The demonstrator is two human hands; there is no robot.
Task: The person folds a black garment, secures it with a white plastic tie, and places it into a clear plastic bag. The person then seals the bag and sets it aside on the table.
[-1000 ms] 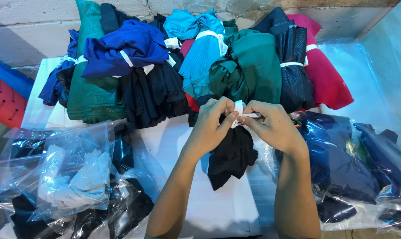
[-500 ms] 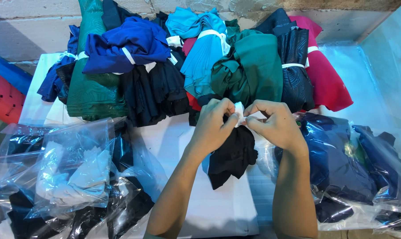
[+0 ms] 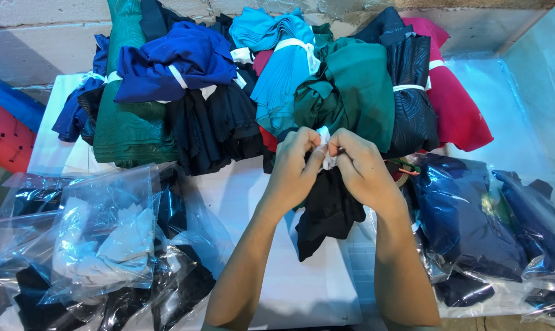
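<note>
Two hands: left hand (image 3: 296, 168) and right hand (image 3: 360, 168), both pinched shut on one white strip (image 3: 325, 150) around one black cloth bundle (image 3: 326, 211) at table centre. Bundle top hidden by fingers. Roughly eight tied bundles (image 3: 351, 92) behind; bagged cloth (image 3: 106, 239) both sides, count unclear. White table (image 3: 302, 288), concrete wall (image 3: 38, 43).

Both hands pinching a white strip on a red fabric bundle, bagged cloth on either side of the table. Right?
Not quite: the bundle is black, not red, as the head view shows. The rest holds: left hand and right hand both pinch the white strip, with bagged cloth at the left and at the right.
</note>
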